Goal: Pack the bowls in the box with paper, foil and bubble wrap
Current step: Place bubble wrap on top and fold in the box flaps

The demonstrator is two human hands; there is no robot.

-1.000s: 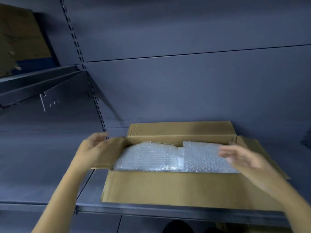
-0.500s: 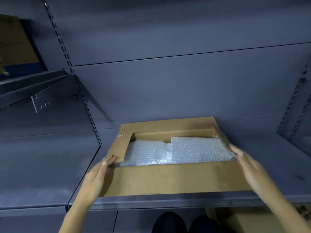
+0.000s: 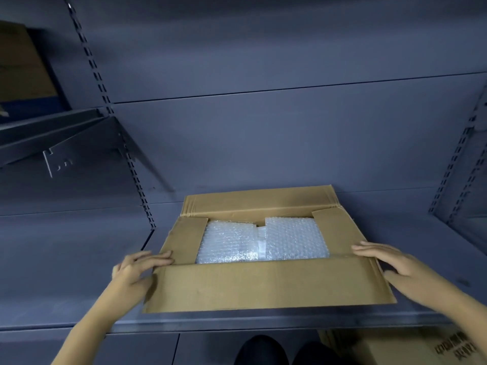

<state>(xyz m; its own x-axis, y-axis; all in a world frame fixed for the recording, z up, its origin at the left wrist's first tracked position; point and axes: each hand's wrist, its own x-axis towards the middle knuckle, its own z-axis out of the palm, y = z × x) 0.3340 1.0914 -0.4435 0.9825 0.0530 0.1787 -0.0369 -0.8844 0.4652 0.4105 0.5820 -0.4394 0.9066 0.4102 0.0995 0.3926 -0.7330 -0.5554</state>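
A brown cardboard box (image 3: pixel 266 285) sits on a grey metal shelf (image 3: pixel 68 272). Inside lie two bundles covered in bubble wrap (image 3: pixel 263 241); no bowl shows through. Both short side flaps are folded in over the bundles, and the back flap stands up. My left hand (image 3: pixel 137 270) holds the left end of the near long flap, fingers on its upper edge. At that flap's right end is my right hand (image 3: pixel 387 262), its straight fingers lying on the top edge and corner.
Slotted shelf uprights (image 3: pixel 139 185) stand at left and right of the bay. A higher shelf (image 3: pixel 52 133) at the left carries another cardboard box (image 3: pixel 23 61). A printed carton (image 3: pixel 411 346) stands on the floor below, beside my dark shoes (image 3: pixel 261 351).
Both side flaps went from spread outward to folded in over the bubble wrap. My hands moved from the side flaps down to the two ends of the near long flap.
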